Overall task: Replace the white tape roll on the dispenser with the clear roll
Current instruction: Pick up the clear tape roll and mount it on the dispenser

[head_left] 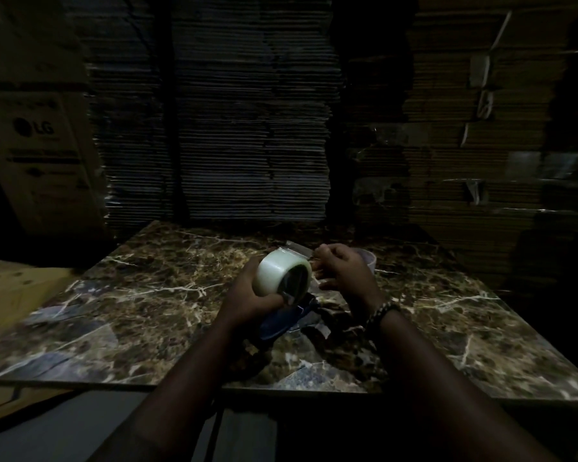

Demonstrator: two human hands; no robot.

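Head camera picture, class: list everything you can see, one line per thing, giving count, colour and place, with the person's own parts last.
Tape roll: one, pale whitish-clear, seated on the dispenser, held above the table centre.
Tape dispenser: one, dark blue, below the roll, handle pointing toward the person.
Loose tape end: one, clear, pulled from the roll toward the right hand.
Second roll: one, pale, on the table behind the right hand, mostly hidden.
Table: one, brown marble pattern with white veins, centre.
Flattened cardboard stacks: several, dark brown, behind the table.
LG box: one, pale, far left.
Bracelet: one, beaded, right wrist.
Left hand: one, gripping roll and dispenser.
Right hand: one, pinching the tape end.
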